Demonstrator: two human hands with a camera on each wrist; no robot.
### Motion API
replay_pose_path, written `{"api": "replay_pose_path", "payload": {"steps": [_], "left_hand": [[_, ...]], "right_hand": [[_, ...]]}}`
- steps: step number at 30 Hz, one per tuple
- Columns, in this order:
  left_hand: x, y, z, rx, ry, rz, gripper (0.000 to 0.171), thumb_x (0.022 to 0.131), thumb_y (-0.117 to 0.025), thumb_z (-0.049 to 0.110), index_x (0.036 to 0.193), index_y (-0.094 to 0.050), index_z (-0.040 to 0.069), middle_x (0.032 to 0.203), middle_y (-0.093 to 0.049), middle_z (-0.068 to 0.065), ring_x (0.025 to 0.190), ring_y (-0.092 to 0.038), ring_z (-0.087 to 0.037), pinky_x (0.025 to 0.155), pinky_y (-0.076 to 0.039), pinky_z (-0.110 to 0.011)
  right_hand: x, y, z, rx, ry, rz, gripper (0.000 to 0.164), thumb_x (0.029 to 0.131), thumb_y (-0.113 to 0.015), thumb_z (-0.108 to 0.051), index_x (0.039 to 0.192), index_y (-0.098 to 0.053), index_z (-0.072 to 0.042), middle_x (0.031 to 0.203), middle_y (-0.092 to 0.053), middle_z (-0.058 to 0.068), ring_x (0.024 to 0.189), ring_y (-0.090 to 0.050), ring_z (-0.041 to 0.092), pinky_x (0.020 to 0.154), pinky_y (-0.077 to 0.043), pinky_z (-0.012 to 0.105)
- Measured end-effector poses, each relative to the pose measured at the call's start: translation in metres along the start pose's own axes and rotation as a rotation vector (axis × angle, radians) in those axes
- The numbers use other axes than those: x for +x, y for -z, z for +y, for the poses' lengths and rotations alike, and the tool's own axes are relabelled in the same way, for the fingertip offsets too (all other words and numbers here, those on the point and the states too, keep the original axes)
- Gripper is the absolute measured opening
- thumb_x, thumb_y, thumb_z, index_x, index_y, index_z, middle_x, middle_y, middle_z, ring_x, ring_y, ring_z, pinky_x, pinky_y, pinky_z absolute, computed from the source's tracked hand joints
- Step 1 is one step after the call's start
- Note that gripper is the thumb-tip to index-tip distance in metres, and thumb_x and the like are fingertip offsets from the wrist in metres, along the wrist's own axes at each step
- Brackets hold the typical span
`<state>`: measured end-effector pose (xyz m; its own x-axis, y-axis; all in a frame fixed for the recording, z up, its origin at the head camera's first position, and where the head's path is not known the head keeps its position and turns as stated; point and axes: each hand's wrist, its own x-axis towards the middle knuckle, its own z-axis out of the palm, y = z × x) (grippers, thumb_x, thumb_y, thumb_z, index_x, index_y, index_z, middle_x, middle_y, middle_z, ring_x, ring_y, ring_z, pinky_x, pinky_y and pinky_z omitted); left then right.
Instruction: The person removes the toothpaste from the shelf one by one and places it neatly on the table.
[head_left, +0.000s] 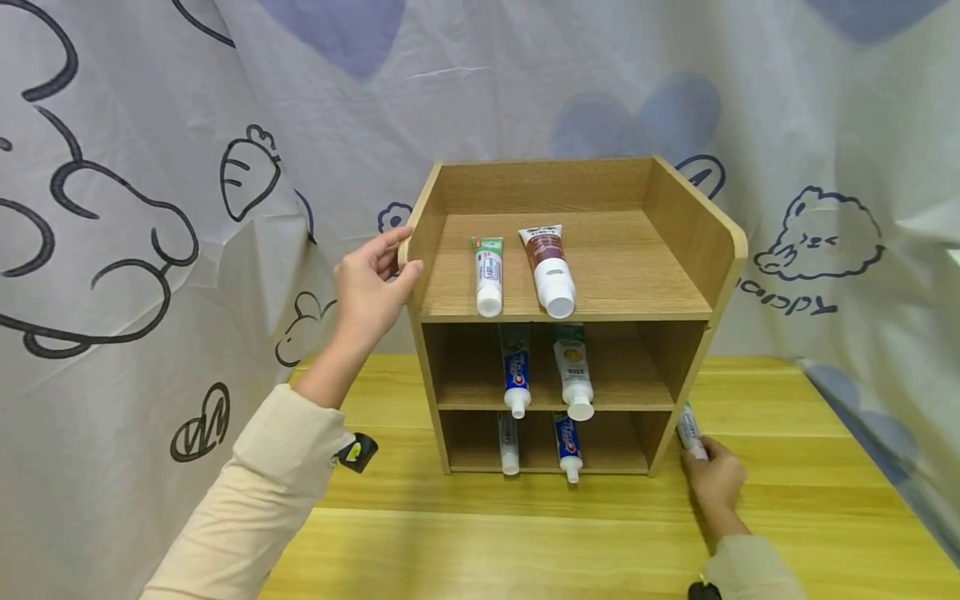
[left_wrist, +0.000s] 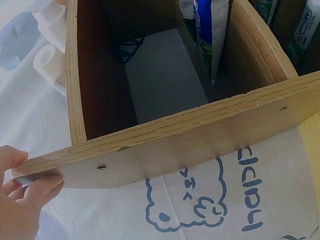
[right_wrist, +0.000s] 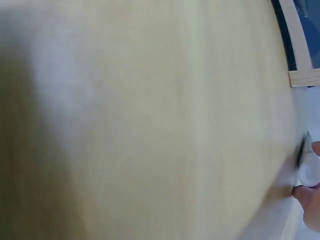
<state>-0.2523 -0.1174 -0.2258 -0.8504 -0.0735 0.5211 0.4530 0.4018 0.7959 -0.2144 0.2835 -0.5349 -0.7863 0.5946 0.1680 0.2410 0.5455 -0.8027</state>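
A three-level wooden shelf (head_left: 547,185) stands on the table. My left hand (head_left: 375,283) grips the front edge of its left side panel near the top, thumb on one face and fingers on the other; the left wrist view shows the fingers (left_wrist: 42,190) around the panel edge. To the right of the shelf, low at the table, my right hand (head_left: 714,479) holds a white toothpaste tube (head_left: 691,433) with a touch of green at its far end. The right wrist view catches its round white cap (right_wrist: 310,170) between thumb and finger at the frame's edge.
On the top level lie a green-and-white tube (head_left: 489,275) and a brown-and-white tube (head_left: 551,271). The middle level holds a blue tube (head_left: 516,367) and a pale one (head_left: 573,367); the bottom, a grey-white tube (head_left: 508,442) and a blue one (head_left: 567,442). A printed curtain (head_left: 487,100) hangs behind.
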Motion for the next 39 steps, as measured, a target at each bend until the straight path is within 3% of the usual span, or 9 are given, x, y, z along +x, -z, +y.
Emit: {"api": "replay_pose_path", "payload": {"steps": [5,9,12,16,19,21,28,34,39], "left_hand": [[-0.001,0.001,0.0,0.008,-0.005,0.0,0.039,0.084,-0.062,0.001,0.122,-0.058,0.001,0.122,-0.06,-0.019,0.111,-0.061,-0.025,0.09,-0.053,-0.024],[0.0,0.001,0.0,0.009,-0.015,-0.003,0.039,0.084,-0.062,0.002,0.123,-0.058,0.001,0.122,-0.06,-0.019,0.111,-0.061,-0.025,0.09,-0.053,-0.024],[0.0,0.001,0.0,0.005,-0.018,-0.007,0.039,0.084,-0.062,0.001,0.123,-0.058,0.001,0.122,-0.059,-0.019,0.112,-0.061,-0.025,0.09,-0.053,-0.024],[-0.001,0.001,-0.001,-0.007,-0.02,-0.008,0.039,0.084,-0.062,0.001,0.123,-0.058,0.0,0.122,-0.059,-0.02,0.112,-0.06,-0.026,0.09,-0.053,-0.024],[0.0,0.002,-0.001,-0.008,-0.026,-0.006,0.039,0.084,-0.062,0.0,0.122,-0.058,0.0,0.122,-0.059,-0.02,0.112,-0.06,-0.026,0.09,-0.053,-0.024],[0.0,0.002,-0.001,-0.006,-0.029,-0.006,0.039,0.083,-0.061,0.0,0.122,-0.058,0.0,0.122,-0.059,-0.02,0.112,-0.06,-0.026,0.09,-0.053,-0.024],[0.001,0.002,-0.001,0.006,-0.02,-0.011,0.039,0.084,-0.062,0.001,0.123,-0.058,0.001,0.122,-0.059,-0.02,0.112,-0.06,-0.026,0.09,-0.053,-0.024],[0.001,0.002,0.0,0.01,-0.018,-0.02,0.039,0.084,-0.062,0.002,0.123,-0.058,0.001,0.124,-0.058,-0.019,0.113,-0.06,-0.025,0.091,-0.053,-0.024],[0.001,0.004,0.001,0.01,-0.018,-0.021,0.039,0.084,-0.062,0.001,0.123,-0.058,0.0,0.124,-0.058,-0.019,0.113,-0.059,-0.025,0.091,-0.053,-0.024]], "right_hand": [[0.002,0.006,-0.005,0.065,-0.024,-0.004,0.039,0.083,-0.06,-0.008,0.117,-0.056,0.012,0.111,-0.059,0.034,0.093,-0.063,0.04,0.061,-0.055,0.015],[0.003,0.01,-0.014,0.168,-0.01,0.095,0.03,0.086,-0.059,-0.006,0.111,-0.061,0.01,0.11,-0.061,0.032,0.071,-0.055,-0.007,0.057,-0.032,-0.009],[0.003,0.014,-0.023,0.241,0.064,0.201,0.024,0.085,-0.061,-0.004,0.103,-0.065,0.01,0.102,-0.064,0.031,0.063,-0.038,-0.026,0.06,-0.033,-0.01],[0.004,0.02,-0.034,0.313,0.165,0.291,0.02,0.083,-0.063,-0.002,0.097,-0.067,0.011,0.086,-0.07,-0.001,0.064,-0.043,-0.026,0.062,-0.039,-0.009],[0.004,0.027,-0.042,0.364,0.185,0.304,0.023,0.084,-0.064,-0.006,0.099,-0.067,0.011,0.077,-0.057,-0.033,0.066,-0.046,-0.024,0.063,-0.039,-0.008],[0.003,0.032,-0.048,0.398,0.182,0.315,0.025,0.084,-0.064,-0.008,0.101,-0.066,0.01,0.075,-0.049,-0.042,0.068,-0.047,-0.022,0.064,-0.04,-0.007],[0.002,0.046,-0.073,0.438,0.178,0.377,0.023,0.083,-0.066,-0.01,0.103,-0.069,0.003,0.098,-0.072,0.001,0.073,-0.053,-0.02,0.07,-0.047,-0.003],[-0.002,0.059,-0.09,0.525,0.273,0.395,0.026,0.081,-0.066,-0.002,0.105,-0.066,0.009,0.092,-0.062,-0.025,0.08,-0.056,-0.018,0.075,-0.048,-0.001],[-0.007,0.07,-0.105,0.585,0.336,0.412,0.029,0.08,-0.066,0.002,0.106,-0.064,0.012,0.093,-0.06,-0.027,0.084,-0.058,-0.013,0.078,-0.049,0.001]]}}
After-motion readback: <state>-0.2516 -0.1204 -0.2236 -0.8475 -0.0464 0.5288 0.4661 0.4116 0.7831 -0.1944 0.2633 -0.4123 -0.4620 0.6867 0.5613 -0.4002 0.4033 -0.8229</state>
